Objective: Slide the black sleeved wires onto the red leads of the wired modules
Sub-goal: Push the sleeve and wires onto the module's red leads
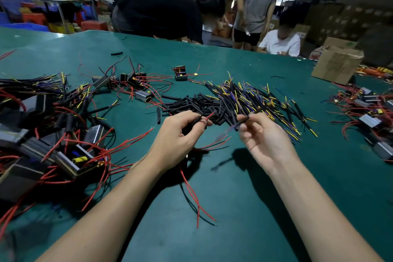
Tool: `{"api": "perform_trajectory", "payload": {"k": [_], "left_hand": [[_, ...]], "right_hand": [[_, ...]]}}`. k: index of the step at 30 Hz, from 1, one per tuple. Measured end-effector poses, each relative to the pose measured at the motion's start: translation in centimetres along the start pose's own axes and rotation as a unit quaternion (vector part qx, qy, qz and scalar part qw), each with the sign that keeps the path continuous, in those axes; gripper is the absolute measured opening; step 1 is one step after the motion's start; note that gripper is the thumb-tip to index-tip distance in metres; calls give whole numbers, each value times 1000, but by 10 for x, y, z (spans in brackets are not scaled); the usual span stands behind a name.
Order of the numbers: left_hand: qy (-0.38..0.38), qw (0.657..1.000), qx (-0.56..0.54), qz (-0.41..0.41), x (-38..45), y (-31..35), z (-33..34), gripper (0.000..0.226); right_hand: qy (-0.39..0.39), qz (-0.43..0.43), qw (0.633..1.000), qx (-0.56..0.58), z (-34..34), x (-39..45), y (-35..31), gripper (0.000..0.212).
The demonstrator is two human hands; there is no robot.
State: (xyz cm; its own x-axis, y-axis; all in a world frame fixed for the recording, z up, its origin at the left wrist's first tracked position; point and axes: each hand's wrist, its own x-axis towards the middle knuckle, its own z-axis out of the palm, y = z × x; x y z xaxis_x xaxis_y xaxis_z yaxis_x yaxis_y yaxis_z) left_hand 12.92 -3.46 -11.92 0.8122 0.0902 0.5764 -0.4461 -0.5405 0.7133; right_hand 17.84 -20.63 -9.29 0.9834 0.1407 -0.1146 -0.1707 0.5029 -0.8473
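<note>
Pinching red lead; sleeved wire

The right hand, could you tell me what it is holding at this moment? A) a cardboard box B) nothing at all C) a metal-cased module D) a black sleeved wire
D: the right hand pinches a black sleeved wire between thumb and fingertips, raised above the green table, near the pile of sleeved wires.

Sleeved wires are heaped at frame centre on the desk; modules lie left, a box upper right.
</note>
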Motion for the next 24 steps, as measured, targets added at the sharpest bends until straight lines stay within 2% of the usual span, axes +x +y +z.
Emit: {"api": "perform_trajectory", "payload": {"k": [2,4,6,9,17,21,24], "left_hand": [[2,1000,0,0,0,0,0,17],[7,1000,-8,-8,0,0,1,19],[15,1000,-16,-21,1,-1,1,24],[38,998,-21,-44,3,-4,-1,29],[52,993,-85,-55,3,1,1,10],[65,993,-83,-61,4,-1,2,10],[51,992,-97,-59,4,0,2,10]], "right_hand": [[-19,-56,979,-197,-4,0,2,14],[-46,-136,908,-394,-7,-1,1,15],[-92,-179,860,-468,-8,-2,-1,20],[-111,-196,842,-490,-11,-4,-4,24],[-150,-169,805,-549,-15,-7,-5,24],[-166,-154,806,-546,-16,-6,-4,22],[-154,-189,797,-553,-12,-7,1,13]]}}
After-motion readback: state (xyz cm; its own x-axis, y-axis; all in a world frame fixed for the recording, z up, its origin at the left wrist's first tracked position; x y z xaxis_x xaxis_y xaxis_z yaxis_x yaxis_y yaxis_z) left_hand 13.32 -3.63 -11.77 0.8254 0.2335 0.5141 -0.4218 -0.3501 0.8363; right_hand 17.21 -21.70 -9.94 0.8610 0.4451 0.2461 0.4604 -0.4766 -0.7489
